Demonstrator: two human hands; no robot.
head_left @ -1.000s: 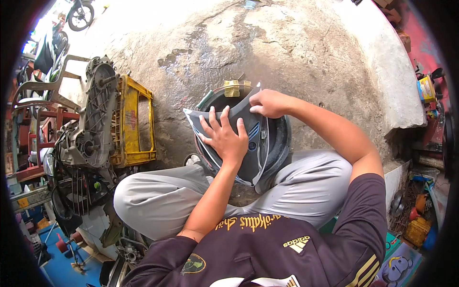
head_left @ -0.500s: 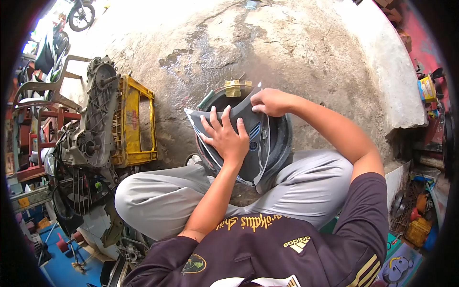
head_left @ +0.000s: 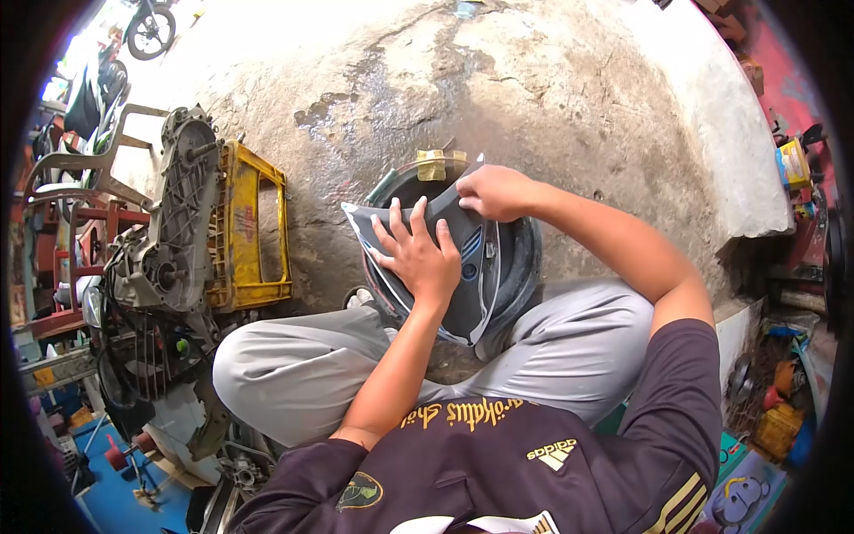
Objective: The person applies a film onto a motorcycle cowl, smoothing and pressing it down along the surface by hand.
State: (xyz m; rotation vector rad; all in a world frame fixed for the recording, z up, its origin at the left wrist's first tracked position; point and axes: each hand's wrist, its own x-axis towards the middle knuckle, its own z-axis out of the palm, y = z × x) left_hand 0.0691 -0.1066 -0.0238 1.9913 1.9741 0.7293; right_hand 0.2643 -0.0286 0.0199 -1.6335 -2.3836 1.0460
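A dark grey motorcycle body panel (head_left: 455, 298) with pale bare edges, a blue striped mark and a round emblem rests tilted across a black tub (head_left: 527, 280) between my bent legs. My left hand (head_left: 420, 262) lies on the panel's upper left part with its fingers spread, pressing on its face. At the panel's upper right edge, my right hand (head_left: 495, 192) is closed, its fingertips against the surface near the pointed corner. Whatever those fingers may pinch is hidden. Yellowish tape (head_left: 431, 165) wraps part of the tub's far rim.
To the left stand a yellow plastic crate (head_left: 283, 231) and a metal engine casing (head_left: 182, 200), with a chair (head_left: 84, 160) behind them. Wet concrete floor (head_left: 391, 98) stretches ahead. A raised pale ledge (head_left: 734, 151) and cluttered parts lie on the right.
My right hand has slid slightly left along the panel's upper edge. My left hand stays spread on the panel, almost unmoved.
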